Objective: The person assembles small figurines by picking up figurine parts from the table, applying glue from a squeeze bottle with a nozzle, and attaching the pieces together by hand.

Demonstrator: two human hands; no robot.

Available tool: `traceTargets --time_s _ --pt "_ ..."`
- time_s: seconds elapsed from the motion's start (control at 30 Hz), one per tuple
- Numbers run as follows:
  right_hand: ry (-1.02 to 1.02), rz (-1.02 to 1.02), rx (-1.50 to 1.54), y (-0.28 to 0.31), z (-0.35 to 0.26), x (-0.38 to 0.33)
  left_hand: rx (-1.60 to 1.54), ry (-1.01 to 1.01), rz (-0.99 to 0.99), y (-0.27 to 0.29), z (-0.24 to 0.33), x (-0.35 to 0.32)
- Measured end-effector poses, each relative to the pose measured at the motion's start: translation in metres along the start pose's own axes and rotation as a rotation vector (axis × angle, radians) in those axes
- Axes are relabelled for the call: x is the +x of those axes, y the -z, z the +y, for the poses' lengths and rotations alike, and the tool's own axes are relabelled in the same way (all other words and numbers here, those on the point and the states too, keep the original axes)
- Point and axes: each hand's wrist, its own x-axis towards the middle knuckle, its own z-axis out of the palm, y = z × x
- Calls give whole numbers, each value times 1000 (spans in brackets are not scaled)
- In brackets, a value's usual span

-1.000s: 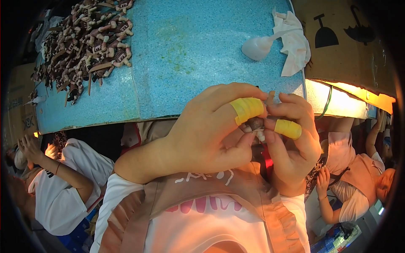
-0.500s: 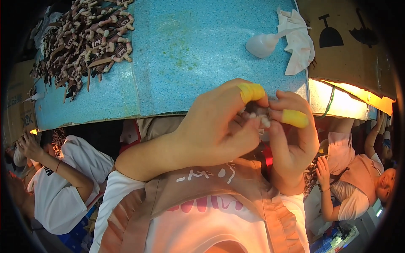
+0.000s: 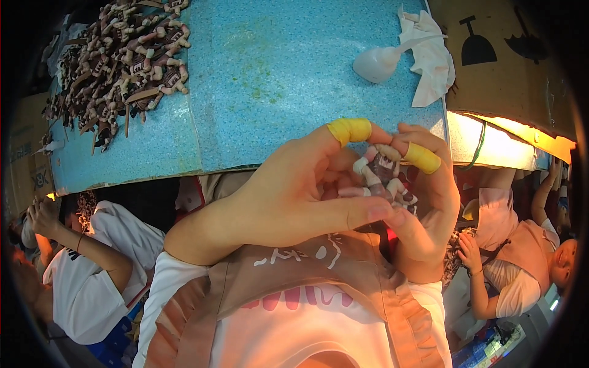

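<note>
Between both hands I hold a small painted figurine (image 3: 385,167) with a dark reddish-brown jersey and pale limbs, just in front of the table's near edge. My left hand (image 3: 307,184) has its fingers closed round the figurine's left side, thumb stretched across below it. Thumb and fingers of my right hand (image 3: 432,190) pinch it from the other side. Yellow tape (image 3: 350,130) wraps a finger of the left hand, and another yellow tape (image 3: 423,157) a finger of the right. Part of the figurine is hidden by my fingers.
On the blue table (image 3: 245,122), a pile of similar figurines (image 3: 132,67) lies at the far left. A white squeeze bottle (image 3: 375,64) with a thin spout lies by crumpled tissue (image 3: 424,58) at the right. Cardboard (image 3: 491,73) borders the table. Co-workers sit on both sides.
The figurine has been turned, so its jersey front now shows between my fingers. My left thumb has stretched out across it, and both hands have shifted slightly.
</note>
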Motion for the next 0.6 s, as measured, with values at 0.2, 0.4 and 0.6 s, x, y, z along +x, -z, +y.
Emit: traceTargets --time_s 0.2,0.4,0.6 --pt "-52 22 403 -13 3 1 -31 13 86 -3 3 -1" --pt "-203 124 389 -19 -11 -3 -79 24 122 -7 3 -2" --pt "26 15 -82 -1 0 2 -81 16 125 -7 1 -2"
